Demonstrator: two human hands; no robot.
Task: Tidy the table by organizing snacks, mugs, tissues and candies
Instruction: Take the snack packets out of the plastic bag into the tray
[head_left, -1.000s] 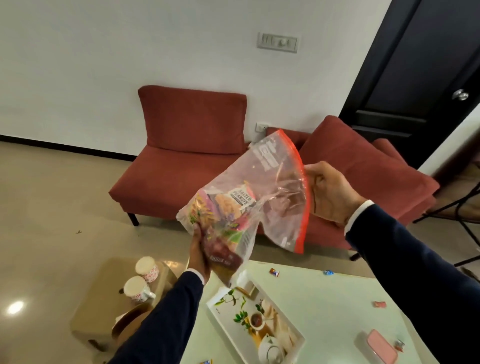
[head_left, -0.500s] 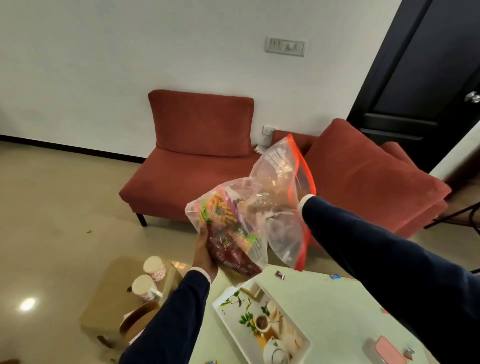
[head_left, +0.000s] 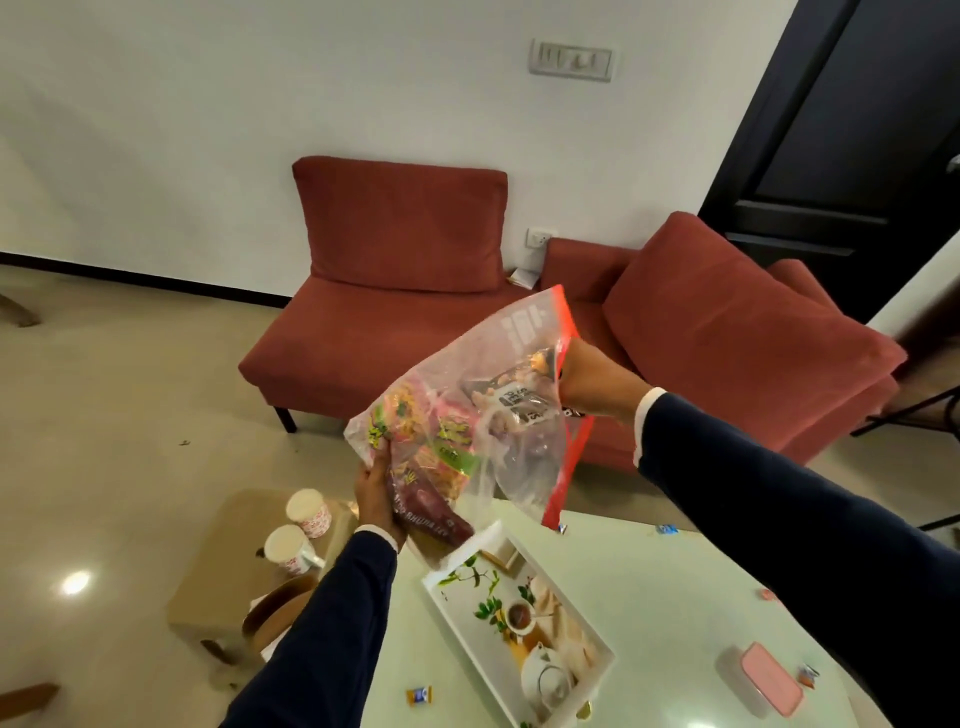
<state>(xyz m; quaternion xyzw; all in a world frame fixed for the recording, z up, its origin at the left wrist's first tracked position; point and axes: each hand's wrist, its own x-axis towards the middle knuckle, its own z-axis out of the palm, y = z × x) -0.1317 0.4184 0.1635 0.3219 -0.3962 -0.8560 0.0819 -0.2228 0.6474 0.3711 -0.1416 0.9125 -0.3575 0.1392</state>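
Observation:
I hold a clear zip bag (head_left: 511, 457) with an orange-red seal above the table's far edge. Colourful snack packets (head_left: 415, 447) fill its lower left part. My left hand (head_left: 376, 499) grips the bag's bottom from underneath. My right hand (head_left: 597, 387) reaches into the bag's mouth, gripping a dark snack packet (head_left: 519, 397) that lies half inside. Two white mugs (head_left: 298, 535) with red print stand on a low brown stool at the left. Small wrapped candies (head_left: 420, 695) lie scattered on the pale green table (head_left: 665, 597).
A white printed tray (head_left: 519, 618) lies on the table's near left. A pink-lidded box (head_left: 763, 678) sits at the right with a candy beside it. Red sofa seats (head_left: 395, 291) stand beyond the table against the wall. A dark door is at the upper right.
My right hand, outside the bag a second ago, has gone into its mouth with a dark packet. The bag has tilted and sunk slightly toward the table.

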